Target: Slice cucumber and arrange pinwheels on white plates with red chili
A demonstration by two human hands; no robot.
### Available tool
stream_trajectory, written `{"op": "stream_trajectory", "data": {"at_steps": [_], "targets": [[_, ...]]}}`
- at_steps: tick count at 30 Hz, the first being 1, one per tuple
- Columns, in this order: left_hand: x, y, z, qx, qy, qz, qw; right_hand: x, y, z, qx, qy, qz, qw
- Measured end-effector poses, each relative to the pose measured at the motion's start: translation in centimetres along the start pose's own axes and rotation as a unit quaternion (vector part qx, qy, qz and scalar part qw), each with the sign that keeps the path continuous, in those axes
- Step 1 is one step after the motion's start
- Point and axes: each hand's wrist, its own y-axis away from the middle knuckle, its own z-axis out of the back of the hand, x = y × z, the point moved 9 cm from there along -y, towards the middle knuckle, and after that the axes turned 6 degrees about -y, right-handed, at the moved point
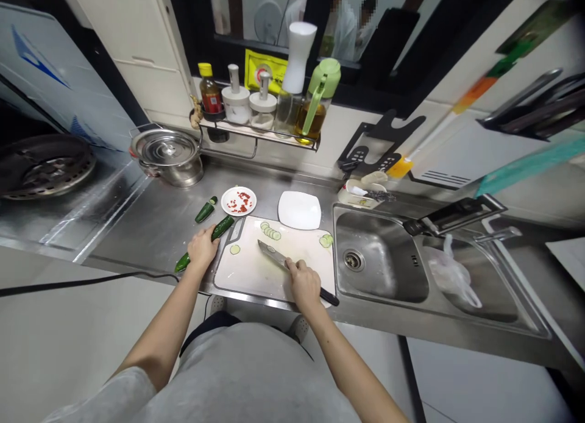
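Observation:
My left hand (pixel 202 248) is closed around the middle of a long green cucumber (pixel 223 227), left of the white cutting board (pixel 247 277). Both ends of the cucumber stick out past my fingers. In my right hand (pixel 304 284) is a kitchen knife (pixel 273 254), its blade over the board, pointing up and left, and its black handle reaching past my palm. Cucumber slices (pixel 271 231) lie in an overlapping row on the board, with more slices (pixel 326 241) at its right edge and a single slice at its left. Behind the left hand rests a short cucumber piece (pixel 204 213).
Behind the board stand a small plate of chopped red bits (pixel 239 201) and a white square plate (pixel 300 209). A steel sink (pixel 384 258) adjoins the board's right side. At the back left is a lidded steel pot (pixel 170 155), and bottles and jars fill a wall rack (pixel 260 127).

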Motion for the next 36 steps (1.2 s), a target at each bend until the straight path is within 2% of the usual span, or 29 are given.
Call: {"op": "stream_trajectory", "data": {"at_steps": [5, 9, 21, 24, 26, 28, 30, 32, 34, 36], "targets": [[0.1, 0.2, -0.2, -0.006, -0.007, 0.006, 1.0, -0.5, 0.6, 0.5, -0.083, 0.005, 0.02, 0.996], [0.3, 0.4, -0.1, -0.008, -0.009, 0.018, 1.0, -0.8, 1.0, 0.4, -0.117, -0.004, 0.032, 0.993], [1.1, 0.2, 0.4, -0.011, 0.007, 0.04, 0.999, -1.6, 1.4, -0.1, -0.101, -0.015, 0.041, 0.994], [1.1, 0.5, 0.7, -0.025, 0.019, 0.043, 0.999, -1.6, 1.7, -0.3, -0.101, -0.009, 0.043, 0.994], [0.8, 0.9, 1.4, -0.054, 0.026, 0.046, 0.997, -1.6, 1.8, -0.5, -0.099, -0.01, 0.045, 0.994], [-0.2, 1.8, 2.4, -0.093, 0.037, 0.041, 0.994, -1.5, 1.9, -0.6, -0.097, -0.014, 0.047, 0.994], [-2.4, 2.8, 3.0, -0.106, 0.067, 0.002, 0.992, -1.4, 2.0, -0.8, -0.093, -0.019, 0.054, 0.994], [-6.5, 4.0, 2.3, -0.035, 0.126, -0.114, 0.985, -1.2, 2.0, -0.9, -0.09, -0.021, 0.068, 0.993], [-11.0, 6.1, 1.5, 0.054, 0.17, -0.251, 0.951, -0.9, 2.1, -1.0, -0.087, -0.021, 0.087, 0.992], [-13.8, 7.8, 0.7, 0.116, 0.156, -0.315, 0.929, -0.7, 2.2, -1.1, -0.083, -0.019, 0.105, 0.991]]}}
